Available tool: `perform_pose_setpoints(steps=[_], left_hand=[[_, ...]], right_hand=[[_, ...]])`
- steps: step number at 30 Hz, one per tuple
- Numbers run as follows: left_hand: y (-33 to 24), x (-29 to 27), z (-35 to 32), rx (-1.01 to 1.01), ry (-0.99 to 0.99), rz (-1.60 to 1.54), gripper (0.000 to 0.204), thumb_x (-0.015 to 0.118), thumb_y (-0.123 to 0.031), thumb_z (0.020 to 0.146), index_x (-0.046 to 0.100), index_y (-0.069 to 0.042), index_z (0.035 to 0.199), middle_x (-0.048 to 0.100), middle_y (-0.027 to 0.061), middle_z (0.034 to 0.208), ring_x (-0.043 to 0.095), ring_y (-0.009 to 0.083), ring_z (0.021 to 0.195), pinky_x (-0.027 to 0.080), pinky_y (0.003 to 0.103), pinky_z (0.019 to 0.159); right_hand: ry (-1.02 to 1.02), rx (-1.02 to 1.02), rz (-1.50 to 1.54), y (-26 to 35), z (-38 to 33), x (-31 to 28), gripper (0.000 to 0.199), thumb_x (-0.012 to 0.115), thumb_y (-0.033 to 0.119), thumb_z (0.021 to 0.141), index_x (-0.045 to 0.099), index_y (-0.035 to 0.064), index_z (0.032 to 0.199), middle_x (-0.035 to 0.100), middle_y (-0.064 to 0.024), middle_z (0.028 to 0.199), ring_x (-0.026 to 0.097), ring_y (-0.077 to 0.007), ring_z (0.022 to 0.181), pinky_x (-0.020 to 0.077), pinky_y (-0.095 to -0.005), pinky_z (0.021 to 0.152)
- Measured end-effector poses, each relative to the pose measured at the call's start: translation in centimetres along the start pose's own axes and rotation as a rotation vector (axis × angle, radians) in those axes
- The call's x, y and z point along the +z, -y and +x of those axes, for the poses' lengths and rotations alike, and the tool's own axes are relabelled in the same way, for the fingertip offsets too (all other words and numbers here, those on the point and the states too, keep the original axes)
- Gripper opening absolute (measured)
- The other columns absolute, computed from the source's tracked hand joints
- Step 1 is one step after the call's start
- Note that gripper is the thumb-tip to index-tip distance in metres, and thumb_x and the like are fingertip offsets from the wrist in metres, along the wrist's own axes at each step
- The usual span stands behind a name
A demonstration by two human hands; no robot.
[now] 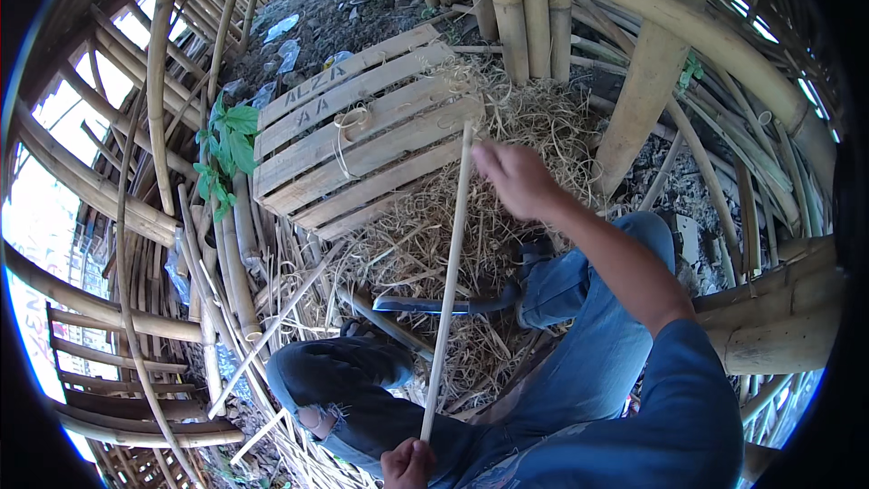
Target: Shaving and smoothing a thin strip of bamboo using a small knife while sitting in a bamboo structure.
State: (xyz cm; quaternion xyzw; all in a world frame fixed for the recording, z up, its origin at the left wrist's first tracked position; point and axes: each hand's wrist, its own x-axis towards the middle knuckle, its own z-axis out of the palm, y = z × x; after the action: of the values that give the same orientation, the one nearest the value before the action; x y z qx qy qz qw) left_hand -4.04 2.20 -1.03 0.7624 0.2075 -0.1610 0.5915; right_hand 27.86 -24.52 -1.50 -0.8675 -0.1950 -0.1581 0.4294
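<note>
"Pinching what in the left hand (409, 465)?"

"The lower end of a pale bamboo strip (448, 281), running away from that grip."

"And in the right hand (520, 181)?"

"Cannot tell whether pinching anything; curled just beside the strip's upper end."

"And between both grips?"

"Behind the strip, a dark-handled blade (412, 305)."

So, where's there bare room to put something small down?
Probably the slatted crate, on its left side, bordered by the leafy plant and curled shavings; mind its gaps. It's crowded at the shavings heap under the held bamboo strip, around the knife.
</note>
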Motion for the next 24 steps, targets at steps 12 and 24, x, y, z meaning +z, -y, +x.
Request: perform_pose_setpoints(steps=[12, 24], left_hand=[[1.8, -0.9, 0.1, 0.034, 0.002, -0.047, 0.033, 0.045, -0.029, 0.096, 0.049, -0.008, 0.071, 0.042, -0.0044, 0.055, 0.035, 0.0045, 0.047, 0.029, 0.022, 0.042], [0.6, -1.4, 2.4, 0.08, -0.03, -0.196, 0.031, 0.044, -0.03, 0.097, 0.049, -0.01, 0.073, 0.039, -0.0055, 0.056, 0.034, 0.0038, 0.045, 0.025, 0.02, 0.04]], right_hand=[[-0.024, -0.084, -0.037, -1.2, 0.7, -0.2, 0.04, 0.032, 0.032, 0.098, 0.05, 0.0055, 0.074, 0.048, -0.005, 0.055, 0.045, -0.0183, 0.048, 0.0386, -0.0351, 0.049], [-0.218, 0.961, 1.025, -5.6, 1.2, -1.8, 0.047, 0.042, 0.052, 0.092, 0.05, 0.0092, 0.073, 0.035, 0.0055, 0.054, 0.025, -0.0049, 0.038, 0.0219, -0.0218, 0.035]])
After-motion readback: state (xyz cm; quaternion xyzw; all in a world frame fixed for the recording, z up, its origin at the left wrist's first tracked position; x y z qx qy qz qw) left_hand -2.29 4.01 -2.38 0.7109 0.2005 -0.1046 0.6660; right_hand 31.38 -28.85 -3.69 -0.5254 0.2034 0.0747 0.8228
